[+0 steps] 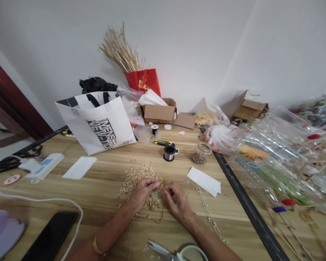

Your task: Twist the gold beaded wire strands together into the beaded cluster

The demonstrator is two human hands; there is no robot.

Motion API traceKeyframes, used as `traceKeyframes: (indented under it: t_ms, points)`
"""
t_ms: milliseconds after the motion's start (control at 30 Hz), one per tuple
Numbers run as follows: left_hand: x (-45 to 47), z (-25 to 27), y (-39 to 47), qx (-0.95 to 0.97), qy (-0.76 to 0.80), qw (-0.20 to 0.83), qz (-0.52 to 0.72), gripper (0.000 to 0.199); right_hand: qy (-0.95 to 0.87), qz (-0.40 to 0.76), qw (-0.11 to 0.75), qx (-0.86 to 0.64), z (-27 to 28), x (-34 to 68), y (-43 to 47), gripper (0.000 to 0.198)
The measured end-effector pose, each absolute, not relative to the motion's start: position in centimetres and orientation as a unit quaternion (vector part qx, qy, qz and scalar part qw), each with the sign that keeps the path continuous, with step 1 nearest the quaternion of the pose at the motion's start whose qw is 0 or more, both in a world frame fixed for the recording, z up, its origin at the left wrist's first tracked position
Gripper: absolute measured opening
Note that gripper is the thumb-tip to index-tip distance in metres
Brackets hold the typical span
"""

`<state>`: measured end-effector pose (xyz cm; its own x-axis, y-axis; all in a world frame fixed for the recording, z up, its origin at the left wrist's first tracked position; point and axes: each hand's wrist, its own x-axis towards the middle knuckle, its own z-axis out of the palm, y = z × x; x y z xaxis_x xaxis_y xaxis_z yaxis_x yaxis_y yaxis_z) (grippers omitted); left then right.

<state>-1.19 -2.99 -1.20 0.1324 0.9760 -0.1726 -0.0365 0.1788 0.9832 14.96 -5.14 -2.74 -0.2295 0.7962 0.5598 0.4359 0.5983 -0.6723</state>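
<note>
My left hand (143,193) is over the right side of a heap of gold and clear beads (137,178), thumb and fingertips pinched together. Just right of it, my right hand (178,203) is curled in a pinch, its fingertips close to the left ones. Whatever either pinch holds is too small to make out. Below the hands, a thin gold beaded strand (148,217) trails from the heap. A silvery beaded chain (208,214) lies right of my right hand. Near the front edge, scissors (163,250) with pale green handles lie by my right forearm.
Behind the hands are a wire spool (168,154), a yellow-black cutter (163,143) and a glass jar of beads (201,154). White paper slips (205,180) flank the work area. A phone (51,235) and cable lie left. Plastic bottles (271,148) crowd the right; a white bag (103,123) stands behind.
</note>
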Motion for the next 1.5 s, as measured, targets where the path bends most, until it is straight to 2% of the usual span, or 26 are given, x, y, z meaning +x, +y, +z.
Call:
traceKeyframes:
  t_ms: [1500]
  points:
    - [-1.4, -2.4, -2.7, 0.489, 0.466, 0.597, 0.433, 0.024, -0.770, 0.190, 0.466, -0.392, -2.7, 15.0, -5.1, 0.015]
